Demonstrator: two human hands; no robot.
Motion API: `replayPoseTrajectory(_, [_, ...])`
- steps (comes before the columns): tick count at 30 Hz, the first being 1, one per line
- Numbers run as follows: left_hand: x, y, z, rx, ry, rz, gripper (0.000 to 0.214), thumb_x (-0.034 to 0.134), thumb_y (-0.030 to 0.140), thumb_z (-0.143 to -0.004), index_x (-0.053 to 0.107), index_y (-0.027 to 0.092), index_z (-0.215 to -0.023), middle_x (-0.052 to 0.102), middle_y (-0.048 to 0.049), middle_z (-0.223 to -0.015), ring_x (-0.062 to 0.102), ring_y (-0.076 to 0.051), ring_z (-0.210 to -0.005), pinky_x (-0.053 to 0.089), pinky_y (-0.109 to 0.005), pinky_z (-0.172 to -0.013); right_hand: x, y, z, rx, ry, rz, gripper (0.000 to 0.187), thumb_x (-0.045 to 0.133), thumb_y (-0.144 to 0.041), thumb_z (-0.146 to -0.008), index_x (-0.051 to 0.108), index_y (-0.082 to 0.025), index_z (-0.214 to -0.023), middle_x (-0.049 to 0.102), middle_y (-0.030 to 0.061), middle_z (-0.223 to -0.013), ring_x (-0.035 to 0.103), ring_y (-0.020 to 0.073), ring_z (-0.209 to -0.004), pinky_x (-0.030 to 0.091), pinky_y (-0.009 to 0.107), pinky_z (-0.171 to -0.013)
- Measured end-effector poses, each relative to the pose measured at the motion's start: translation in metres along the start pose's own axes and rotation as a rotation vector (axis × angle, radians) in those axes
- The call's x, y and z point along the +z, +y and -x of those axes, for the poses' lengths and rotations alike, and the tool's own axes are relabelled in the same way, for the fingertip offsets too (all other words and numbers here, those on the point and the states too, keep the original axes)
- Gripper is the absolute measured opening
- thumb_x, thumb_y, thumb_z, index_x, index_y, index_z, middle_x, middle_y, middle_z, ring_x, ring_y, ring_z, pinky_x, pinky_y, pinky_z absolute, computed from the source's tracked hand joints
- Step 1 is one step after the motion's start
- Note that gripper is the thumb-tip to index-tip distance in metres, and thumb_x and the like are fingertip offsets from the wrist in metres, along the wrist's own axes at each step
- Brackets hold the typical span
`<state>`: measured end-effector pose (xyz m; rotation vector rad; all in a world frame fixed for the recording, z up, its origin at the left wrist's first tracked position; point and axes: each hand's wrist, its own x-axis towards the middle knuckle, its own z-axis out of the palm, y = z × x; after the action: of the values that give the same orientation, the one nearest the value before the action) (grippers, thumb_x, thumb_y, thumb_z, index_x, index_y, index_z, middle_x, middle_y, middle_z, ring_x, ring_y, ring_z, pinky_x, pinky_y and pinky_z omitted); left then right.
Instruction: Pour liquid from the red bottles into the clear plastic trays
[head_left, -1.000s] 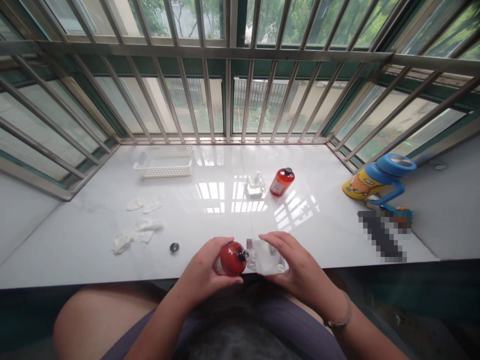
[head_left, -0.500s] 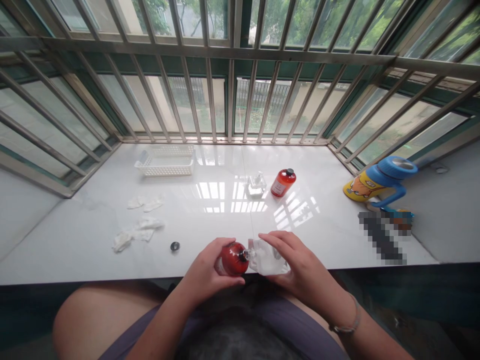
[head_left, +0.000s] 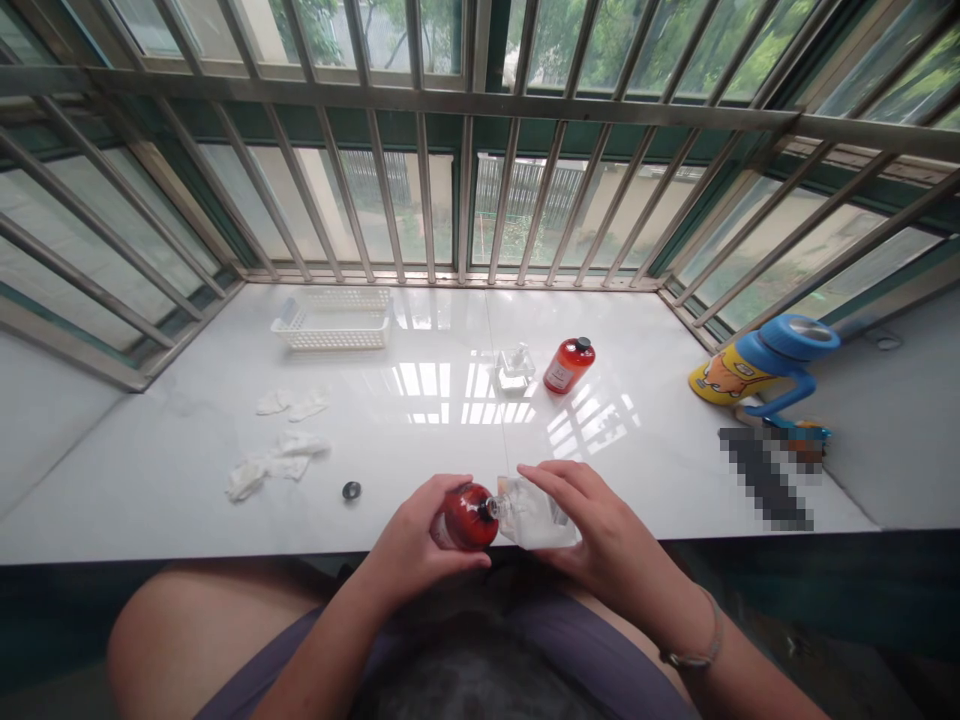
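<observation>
My left hand (head_left: 420, 535) is wrapped round a red bottle (head_left: 471, 517), tilted with its uncapped neck to the right. My right hand (head_left: 596, 510) grips a clear glass bottle (head_left: 536, 515), lying on its side with its mouth to the left. The two mouths meet, or nearly so; I cannot tell if liquid passes between them. Both bottles are held over the front edge of the white counter (head_left: 420, 450). To the left of my left hand lies a small black cap (head_left: 351, 491).
Crumpled white tissues (head_left: 281, 460) lie at left, a white plastic basket (head_left: 334, 325) behind them. A small clear glass bottle (head_left: 515, 370) and a capped red bottle (head_left: 569, 366) stand mid-counter. At right are a blue and yellow flask (head_left: 757, 360) and a blurred-out dark item (head_left: 765, 480). Barred windows surround the counter.
The view has shifted very slightly. Both hands keep their grip, and the two bottles stay mouth to mouth with almost no movement.
</observation>
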<state>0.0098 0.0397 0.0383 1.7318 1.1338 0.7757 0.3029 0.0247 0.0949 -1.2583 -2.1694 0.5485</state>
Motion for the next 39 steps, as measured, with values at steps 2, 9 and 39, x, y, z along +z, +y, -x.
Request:
replayPoseTrajectory(2, [0.0001, -0.0006, 0.0001, -0.003, -0.001, 0.003, 0.084, 0.103, 0.045, -0.071, 0.063, 0.031, -0.143, 0.071, -0.0074, -0.142, 0.070, -0.032, -0.130, 0.057, -0.046, -0.115, -0.0005, -0.0003, -0.0004, -0.005, -0.010, 0.014, 0.083, 0.080, -0.012, -0.086, 0.054, -0.037, -0.160, 0.067, 0.0116, -0.139, 0.067, 0.0343, -0.128, 0.064, 0.052, -0.108])
replayPoseTrajectory(9, [-0.0001, -0.0028, -0.0007, -0.010, -0.023, 0.013, 0.085, 0.102, 0.045, -0.073, 0.060, 0.031, -0.145, 0.069, -0.0090, -0.144, 0.068, -0.033, -0.133, 0.055, -0.050, -0.117, -0.0031, -0.0027, -0.0022, -0.018, -0.035, 0.045, 0.084, 0.080, -0.009, -0.085, 0.052, -0.033, -0.160, 0.065, 0.0115, -0.141, 0.066, 0.0315, -0.130, 0.063, 0.050, -0.109])
replayPoseTrajectory(39, [-0.0004, -0.0031, -0.0003, -0.006, -0.014, -0.007, 0.085, 0.102, 0.047, -0.072, 0.061, 0.031, -0.145, 0.070, -0.0078, -0.143, 0.070, -0.032, -0.131, 0.056, -0.047, -0.117, -0.0045, -0.0037, -0.0029, -0.036, -0.043, 0.056, 0.086, 0.079, -0.004, -0.085, 0.048, -0.033, -0.161, 0.063, 0.0118, -0.142, 0.064, 0.0310, -0.130, 0.062, 0.050, -0.109])
